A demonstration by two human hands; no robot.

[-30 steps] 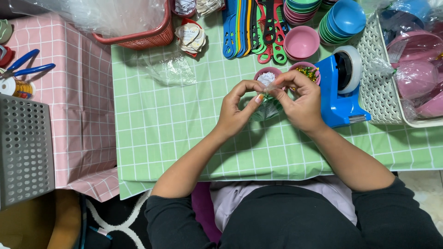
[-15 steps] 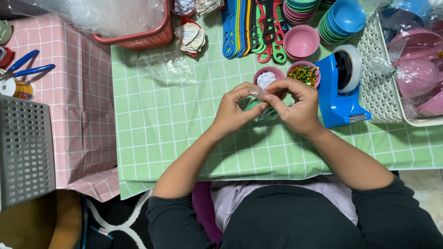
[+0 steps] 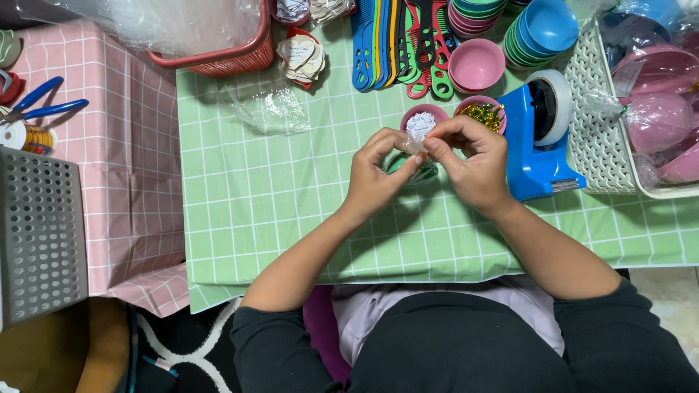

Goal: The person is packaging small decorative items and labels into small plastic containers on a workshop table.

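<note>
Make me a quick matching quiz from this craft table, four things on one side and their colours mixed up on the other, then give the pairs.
Things:
1. tape dispenser
2. basket at the top left
3. empty bowl beside the combs
4. perforated bin at the far left

Colours:
A. grey
B. pink
C. blue
D. red

Pairs: 1-C, 2-D, 3-B, 4-A

Dark pushed-up sleeves, lilac top.
</note>
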